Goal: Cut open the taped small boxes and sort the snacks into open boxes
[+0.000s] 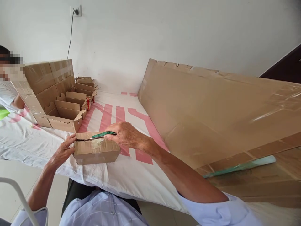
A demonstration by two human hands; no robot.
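Observation:
A small brown cardboard box point(97, 153) lies on the cloth in front of me, with clear tape over its top. My left hand point(63, 152) grips the left end of this box, fingers at its upper corner and thumb on the near side. In my right hand point(125, 133) is a green-handled utility knife point(101, 135), fingers closed around the handle. Its blade points left and lies along the seam on top of the box, where a dark gap shows at the left part.
Several open cardboard boxes point(67, 113) stand in a row at the left, beside a stack of taped cartons point(50, 78). A large cardboard carton point(199, 116) fills the right side. A person in a light sleeve point(7, 94) is behind the stack.

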